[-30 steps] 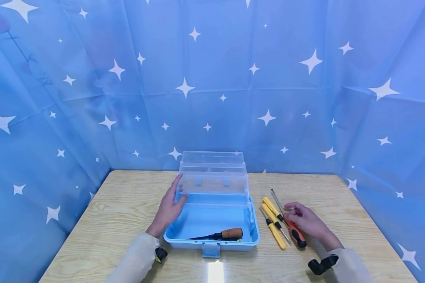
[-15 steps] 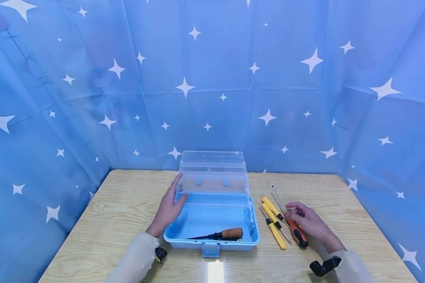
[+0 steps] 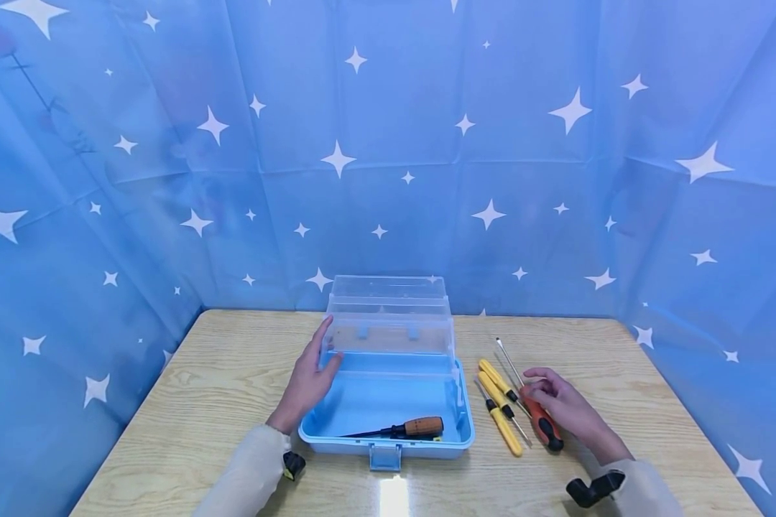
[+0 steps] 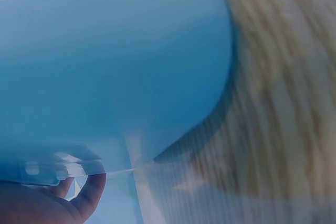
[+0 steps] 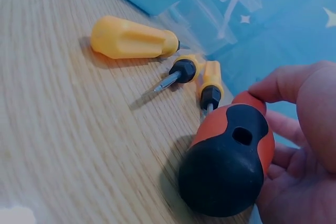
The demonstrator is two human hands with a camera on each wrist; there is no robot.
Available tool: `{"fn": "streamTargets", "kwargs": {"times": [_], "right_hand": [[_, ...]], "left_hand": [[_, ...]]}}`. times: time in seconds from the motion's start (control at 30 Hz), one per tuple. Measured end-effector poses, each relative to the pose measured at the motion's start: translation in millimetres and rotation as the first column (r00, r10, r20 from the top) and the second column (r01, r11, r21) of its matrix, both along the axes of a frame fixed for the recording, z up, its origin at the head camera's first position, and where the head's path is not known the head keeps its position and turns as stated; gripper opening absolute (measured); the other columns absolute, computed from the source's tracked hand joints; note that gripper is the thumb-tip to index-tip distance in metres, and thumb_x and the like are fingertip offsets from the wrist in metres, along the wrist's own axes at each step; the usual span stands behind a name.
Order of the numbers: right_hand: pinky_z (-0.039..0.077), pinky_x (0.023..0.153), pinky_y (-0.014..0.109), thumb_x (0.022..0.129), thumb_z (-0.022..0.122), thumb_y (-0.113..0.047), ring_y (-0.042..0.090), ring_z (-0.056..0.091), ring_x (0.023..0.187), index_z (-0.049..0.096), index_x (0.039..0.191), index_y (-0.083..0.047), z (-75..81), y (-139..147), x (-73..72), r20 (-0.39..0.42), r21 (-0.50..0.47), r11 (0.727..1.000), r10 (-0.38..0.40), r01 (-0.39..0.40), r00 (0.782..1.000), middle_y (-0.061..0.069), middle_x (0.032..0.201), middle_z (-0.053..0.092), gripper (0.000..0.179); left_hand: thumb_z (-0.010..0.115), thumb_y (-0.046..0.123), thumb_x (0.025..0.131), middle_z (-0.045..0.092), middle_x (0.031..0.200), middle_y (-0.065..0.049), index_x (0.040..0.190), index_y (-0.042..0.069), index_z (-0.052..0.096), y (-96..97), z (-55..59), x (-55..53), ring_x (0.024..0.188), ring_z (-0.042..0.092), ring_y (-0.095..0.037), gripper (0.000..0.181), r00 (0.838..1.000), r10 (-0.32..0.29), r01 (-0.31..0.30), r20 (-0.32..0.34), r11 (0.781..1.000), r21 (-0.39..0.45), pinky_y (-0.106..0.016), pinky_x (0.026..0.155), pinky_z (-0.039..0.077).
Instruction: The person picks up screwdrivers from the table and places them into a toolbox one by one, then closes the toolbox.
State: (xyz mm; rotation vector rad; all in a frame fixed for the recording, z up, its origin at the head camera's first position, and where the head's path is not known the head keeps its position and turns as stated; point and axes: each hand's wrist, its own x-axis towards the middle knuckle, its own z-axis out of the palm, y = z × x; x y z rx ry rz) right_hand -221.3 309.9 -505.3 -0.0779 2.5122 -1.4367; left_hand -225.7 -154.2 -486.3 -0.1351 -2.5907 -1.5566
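An open light-blue toolbox (image 3: 381,402) with a clear lid (image 3: 388,334) raised at the back stands mid-table. My left hand (image 3: 309,384) holds the lid's left edge, thumb at the front and fingers behind the clear plastic. Inside the box, near its front wall, lies a wooden-handled screwdriver (image 3: 420,427). To the right of the box, my right hand (image 3: 565,409) grips a red-and-black screwdriver (image 5: 226,156) at the front of its handle, thumb on the near side. Its blade points away toward the back. Beside it lie several yellow-handled screwdrivers (image 3: 504,431).
The wooden table (image 3: 233,373) is bounded by a blue star-patterned curtain (image 3: 388,143) at the back and sides. A clear latch (image 3: 384,457) hangs down at the toolbox's front. Black wrist cameras (image 3: 591,488) sit on both wrists.
My right hand and the red-and-black screwdriver have shifted slightly to the right, and the blade tip sits a little farther back. My left hand and the toolbox have stayed put.
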Motion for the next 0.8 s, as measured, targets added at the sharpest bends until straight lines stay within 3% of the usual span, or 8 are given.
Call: {"fn": "streamTargets", "kwargs": {"times": [0.4, 0.57, 0.8], "right_hand": [[0.051, 0.081, 0.025, 0.104, 0.051, -0.029, 0.015, 0.06, 0.102, 0.036, 0.142, -0.001, -0.9, 3.8, 1.5, 0.002, -0.038, 0.999, -0.005, 0.006, 1.0, 0.019, 0.123, 0.058, 0.05], [0.053, 0.08, 0.026, 0.105, 0.05, -0.03, 0.017, 0.064, 0.098, 0.033, 0.143, -0.002, -1.3, 4.5, 0.3, 0.011, -0.091, 0.996, -0.022, 0.023, 1.0, 0.022, 0.123, 0.055, 0.05], [0.057, 0.079, 0.029, 0.107, 0.044, -0.019, 0.023, 0.068, 0.092, 0.026, 0.146, 0.001, -0.1, 4.3, 0.6, 0.027, -0.198, 0.98, -0.029, 0.033, 0.999, 0.027, 0.124, 0.048, 0.047]], "left_hand": [[0.053, 0.028, 0.103, 0.022, 0.164, 0.005, 0.153, 0.05, 0.017, 0.1, 0.4, -0.1, 0.148, 0.029, -0.03, 0.066, 1.0, -0.008, 0.008, -0.005, 1.0, 0.001, -0.058, 0.117, 0.027], [0.053, 0.028, 0.103, 0.022, 0.164, 0.005, 0.153, 0.05, 0.018, -0.2, 0.2, 0.0, 0.148, 0.029, -0.03, 0.066, 1.0, -0.008, 0.008, -0.004, 1.0, 0.003, -0.059, 0.117, 0.027], [0.053, 0.028, 0.102, 0.022, 0.164, 0.004, 0.153, 0.05, 0.017, -0.5, -0.4, -0.3, 0.148, 0.029, -0.031, 0.066, 1.0, -0.002, 0.002, 0.001, 1.0, 0.003, -0.059, 0.117, 0.027]]}}
